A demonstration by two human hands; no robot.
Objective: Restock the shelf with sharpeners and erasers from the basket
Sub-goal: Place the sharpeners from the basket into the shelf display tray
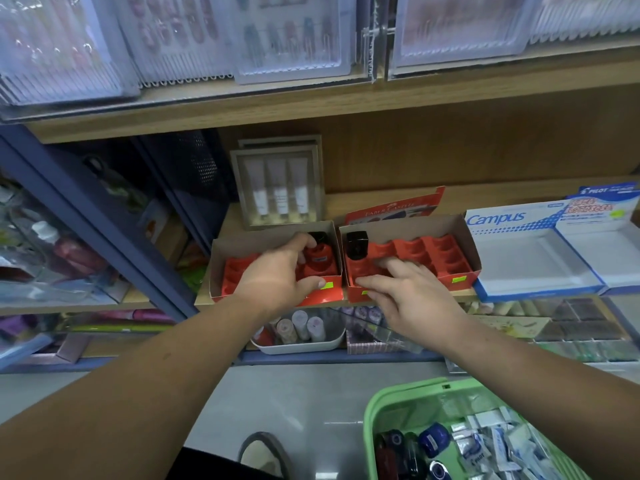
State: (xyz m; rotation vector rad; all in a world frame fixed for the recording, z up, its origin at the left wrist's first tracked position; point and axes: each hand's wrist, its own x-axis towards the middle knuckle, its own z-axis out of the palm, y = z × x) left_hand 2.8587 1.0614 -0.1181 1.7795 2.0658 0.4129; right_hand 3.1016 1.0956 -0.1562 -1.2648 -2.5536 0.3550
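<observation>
Red sharpener (320, 263) in left hand (277, 275), right hand (412, 292) loose-fingered on Faber-Castell box (446, 258)

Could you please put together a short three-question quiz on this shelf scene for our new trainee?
1. True or false: the green basket stands on the shelf beside the red boxes.
2. Which slot of the right red box holds the black sharpener? A) back left B) back right C) front right
3. Fill in: the left hand reaches into the ____ red box, at the red sharpener.

Key:
1. False. It sits lower down, in front of the shelf.
2. A
3. left
</observation>
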